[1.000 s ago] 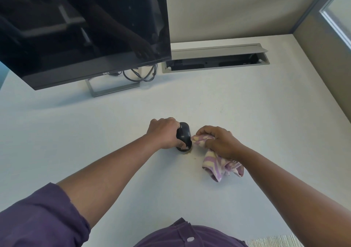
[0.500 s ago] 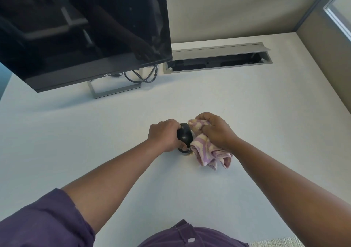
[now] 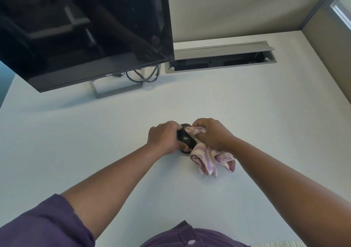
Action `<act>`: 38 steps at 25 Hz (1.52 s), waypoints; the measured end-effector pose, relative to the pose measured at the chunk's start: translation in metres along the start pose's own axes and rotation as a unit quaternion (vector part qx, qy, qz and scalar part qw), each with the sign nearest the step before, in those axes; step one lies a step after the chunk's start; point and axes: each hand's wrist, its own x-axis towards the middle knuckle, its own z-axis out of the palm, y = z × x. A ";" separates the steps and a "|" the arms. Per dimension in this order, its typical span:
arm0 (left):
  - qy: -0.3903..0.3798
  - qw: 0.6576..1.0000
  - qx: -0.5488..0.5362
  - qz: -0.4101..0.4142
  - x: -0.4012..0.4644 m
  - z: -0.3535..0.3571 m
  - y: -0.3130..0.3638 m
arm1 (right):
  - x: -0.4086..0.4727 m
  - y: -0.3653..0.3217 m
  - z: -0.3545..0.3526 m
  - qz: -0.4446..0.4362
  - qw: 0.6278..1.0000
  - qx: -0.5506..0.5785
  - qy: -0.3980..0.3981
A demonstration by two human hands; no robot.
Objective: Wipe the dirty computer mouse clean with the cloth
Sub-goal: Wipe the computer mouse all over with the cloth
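Observation:
A black computer mouse (image 3: 186, 140) sits on the white desk (image 3: 237, 117) at the centre of the view. My left hand (image 3: 163, 137) grips its left side, fingers curled over the far end. My right hand (image 3: 210, 133) holds a purple and cream striped cloth (image 3: 209, 157) bunched in its fingers and presses a fold of it against the top of the mouse. The rest of the cloth hangs down onto the desk to the right of the mouse. Most of the mouse is hidden by the hands and cloth.
A dark monitor (image 3: 81, 30) on a grey stand (image 3: 115, 90) fills the far left, with cables (image 3: 144, 76) behind it. An open grey cable tray (image 3: 220, 60) is set into the desk at the back. Partition walls (image 3: 326, 43) close the back and right.
My right hand has moved the cloth from the near right side of the mouse up onto its top and far end. My left hand keeps its grip.

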 end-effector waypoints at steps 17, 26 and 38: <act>-0.021 0.999 -0.018 -0.037 0.002 -0.007 0.004 | 0.025 -0.016 0.009 -0.042 0.985 -0.157 -0.056; -0.030 0.998 -0.024 -0.055 0.000 -0.011 0.008 | 0.025 -0.006 0.007 -0.086 0.983 -0.154 -0.044; -0.029 0.997 -0.026 -0.060 0.000 -0.011 0.008 | 0.032 -0.006 -0.005 -0.076 0.995 -0.064 -0.019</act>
